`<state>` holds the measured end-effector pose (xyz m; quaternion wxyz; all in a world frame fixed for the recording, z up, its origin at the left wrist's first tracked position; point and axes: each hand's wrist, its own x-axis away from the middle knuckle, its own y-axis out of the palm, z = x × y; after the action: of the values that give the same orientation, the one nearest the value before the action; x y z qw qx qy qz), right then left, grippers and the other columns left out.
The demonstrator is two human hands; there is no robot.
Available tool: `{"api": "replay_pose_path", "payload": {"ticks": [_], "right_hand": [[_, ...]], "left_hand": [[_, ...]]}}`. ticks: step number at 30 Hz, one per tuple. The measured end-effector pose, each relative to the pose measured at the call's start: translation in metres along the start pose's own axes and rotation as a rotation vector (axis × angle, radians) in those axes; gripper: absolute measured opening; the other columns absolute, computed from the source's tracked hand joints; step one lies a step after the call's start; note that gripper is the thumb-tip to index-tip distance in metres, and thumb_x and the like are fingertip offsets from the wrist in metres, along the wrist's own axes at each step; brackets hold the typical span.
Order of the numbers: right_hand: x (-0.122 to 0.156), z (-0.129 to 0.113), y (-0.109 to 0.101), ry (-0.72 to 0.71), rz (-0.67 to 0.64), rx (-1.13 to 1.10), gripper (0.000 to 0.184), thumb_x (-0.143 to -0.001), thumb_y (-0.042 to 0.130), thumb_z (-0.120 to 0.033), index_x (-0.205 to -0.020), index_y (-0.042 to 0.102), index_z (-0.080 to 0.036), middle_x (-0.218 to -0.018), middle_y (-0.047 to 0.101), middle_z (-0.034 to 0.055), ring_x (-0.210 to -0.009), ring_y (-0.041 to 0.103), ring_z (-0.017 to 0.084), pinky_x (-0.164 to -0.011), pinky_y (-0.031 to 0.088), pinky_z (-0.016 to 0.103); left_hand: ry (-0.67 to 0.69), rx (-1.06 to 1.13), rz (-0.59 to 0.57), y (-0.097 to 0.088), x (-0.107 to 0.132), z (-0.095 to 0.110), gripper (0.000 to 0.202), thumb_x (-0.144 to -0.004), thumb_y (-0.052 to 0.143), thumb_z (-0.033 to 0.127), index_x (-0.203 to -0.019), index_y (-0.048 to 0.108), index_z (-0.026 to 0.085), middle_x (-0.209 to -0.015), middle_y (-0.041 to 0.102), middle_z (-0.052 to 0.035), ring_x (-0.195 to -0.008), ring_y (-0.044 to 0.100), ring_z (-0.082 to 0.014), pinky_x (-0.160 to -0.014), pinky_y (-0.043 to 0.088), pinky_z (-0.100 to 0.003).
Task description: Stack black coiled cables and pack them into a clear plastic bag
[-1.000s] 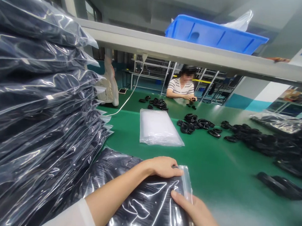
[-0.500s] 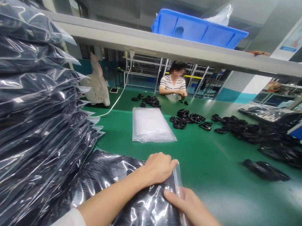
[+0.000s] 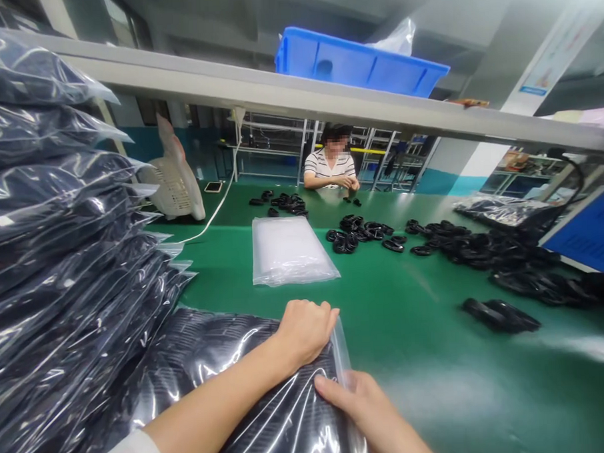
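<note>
A clear plastic bag (image 3: 249, 389) holding dark ribbed material lies flat in front of me, its clear edge strip on the right. My left hand (image 3: 306, 330) is closed on the far end of that edge, its fingers curled over the plastic. Nearer to me, my right hand (image 3: 362, 404) pinches the same edge, thumb on top and the other fingers hidden beneath. Taut creases run through the plastic by the right thumb. On the left rises a tall stack of similar filled bags (image 3: 58, 264).
Beyond the bag, a pack of clear sheets or bags (image 3: 293, 250) lies on the green table (image 3: 399, 382). Black coiled pieces (image 3: 447, 240) are spread to the right. A person (image 3: 332, 165) sits across, hands together. Overhead, a shelf carries a blue bin (image 3: 359, 60).
The view has turned slightly right, so the scene sits further left. Both hands stay on the bag's edge. Sharper creases now show in the plastic near the right thumb.
</note>
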<state>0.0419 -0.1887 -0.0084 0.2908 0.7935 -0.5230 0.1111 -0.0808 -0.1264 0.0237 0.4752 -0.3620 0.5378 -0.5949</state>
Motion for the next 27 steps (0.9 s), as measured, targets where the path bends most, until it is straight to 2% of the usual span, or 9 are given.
{"api": "replay_pose_path", "payload": {"ticks": [4, 7, 10, 12, 16, 20, 22, 25, 27], "right_hand": [[0.008, -0.006, 0.004, -0.014, 0.047, 0.045, 0.044, -0.059, 0.074, -0.050, -0.073, 0.065, -0.009, -0.069, 0.068, 0.0093, -0.066, 0.063, 0.020, -0.064, 0.048, 0.028], [0.017, -0.012, 0.003, -0.008, 0.030, 0.110, 0.044, -0.063, 0.070, -0.050, -0.078, 0.066, -0.009, -0.071, 0.068, 0.0087, -0.069, 0.063, 0.020, -0.065, 0.048, 0.028], [0.022, -0.013, 0.002, 0.004, 0.003, 0.136, 0.045, -0.060, 0.074, -0.046, -0.084, 0.066, -0.010, -0.071, 0.068, 0.0076, -0.069, 0.063, 0.021, -0.065, 0.048, 0.028], [0.024, -0.012, 0.004, -0.022, 0.033, 0.139, 0.044, -0.061, 0.073, -0.046, -0.084, 0.065, -0.010, -0.073, 0.068, 0.0069, -0.071, 0.063, 0.021, -0.066, 0.047, 0.028], [0.030, -0.014, 0.009, -0.087, 0.096, 0.140, 0.038, -0.066, 0.068, -0.047, -0.076, 0.063, -0.011, -0.068, 0.065, 0.0040, -0.070, 0.060, 0.018, -0.067, 0.045, 0.026], [0.039, -0.020, 0.008, 0.019, 0.035, 0.143, 0.034, -0.072, 0.061, -0.046, -0.068, 0.057, -0.012, -0.057, 0.056, -0.0002, -0.055, 0.052, 0.011, -0.054, 0.040, 0.022], [0.042, -0.020, 0.005, 0.037, 0.060, 0.199, 0.034, -0.072, 0.060, -0.045, -0.064, 0.053, -0.013, -0.055, 0.050, -0.0025, -0.049, 0.046, 0.008, -0.047, 0.034, 0.018], [0.041, -0.017, -0.003, -0.019, 0.145, 0.367, 0.031, -0.071, 0.061, -0.041, -0.061, 0.050, -0.014, -0.052, 0.044, -0.0047, -0.046, 0.041, 0.006, -0.040, 0.028, 0.016], [0.038, -0.014, -0.008, -0.034, 0.116, 0.434, 0.031, -0.071, 0.061, -0.042, -0.062, 0.051, -0.015, -0.052, 0.045, -0.0043, -0.044, 0.043, 0.007, -0.037, 0.029, 0.016]], "left_hand": [[0.014, -0.027, 0.020, -0.002, -0.002, -0.001, 0.049, -0.094, 0.018, 0.040, -0.085, 0.059, 0.014, -0.075, 0.068, -0.0134, -0.075, 0.065, -0.0262, -0.067, 0.044, -0.036], [0.013, -0.031, 0.033, -0.013, 0.004, 0.000, 0.047, -0.094, 0.018, 0.041, -0.087, 0.057, 0.015, -0.077, 0.067, -0.0114, -0.075, 0.063, -0.0247, -0.068, 0.044, -0.035], [0.032, -0.018, 0.065, -0.025, 0.021, 0.009, 0.043, -0.094, 0.019, 0.041, -0.090, 0.055, 0.016, -0.085, 0.064, -0.0090, -0.082, 0.060, -0.0240, -0.073, 0.043, -0.036], [0.079, -0.004, 0.098, -0.028, 0.036, 0.018, 0.039, -0.094, 0.022, 0.041, -0.094, 0.053, 0.017, -0.090, 0.062, -0.0078, -0.088, 0.056, -0.0242, -0.078, 0.042, -0.038], [0.129, 0.008, 0.141, -0.016, 0.061, 0.032, 0.033, -0.094, 0.026, 0.036, -0.106, 0.051, 0.017, -0.102, 0.058, -0.0087, -0.100, 0.049, -0.0247, -0.088, 0.038, -0.040], [0.066, 0.002, 0.195, -0.004, 0.063, 0.030, 0.034, -0.094, 0.027, 0.036, -0.107, 0.051, 0.017, -0.106, 0.057, -0.0097, -0.106, 0.048, -0.0247, -0.093, 0.035, -0.041], [0.078, -0.027, 0.216, -0.004, 0.058, 0.027, 0.032, -0.094, 0.028, 0.035, -0.106, 0.052, 0.017, -0.106, 0.058, -0.0094, -0.106, 0.048, -0.0246, -0.093, 0.036, -0.042], [0.076, -0.069, 0.249, -0.008, 0.056, 0.024, 0.028, -0.093, 0.032, 0.032, -0.105, 0.053, 0.017, -0.106, 0.059, -0.0090, -0.106, 0.051, -0.0241, -0.094, 0.037, -0.043], [0.048, -0.085, 0.283, -0.011, 0.063, 0.024, 0.028, -0.092, 0.035, 0.031, -0.108, 0.052, 0.015, -0.108, 0.060, -0.0092, -0.106, 0.052, -0.0231, -0.096, 0.038, -0.042]]}}
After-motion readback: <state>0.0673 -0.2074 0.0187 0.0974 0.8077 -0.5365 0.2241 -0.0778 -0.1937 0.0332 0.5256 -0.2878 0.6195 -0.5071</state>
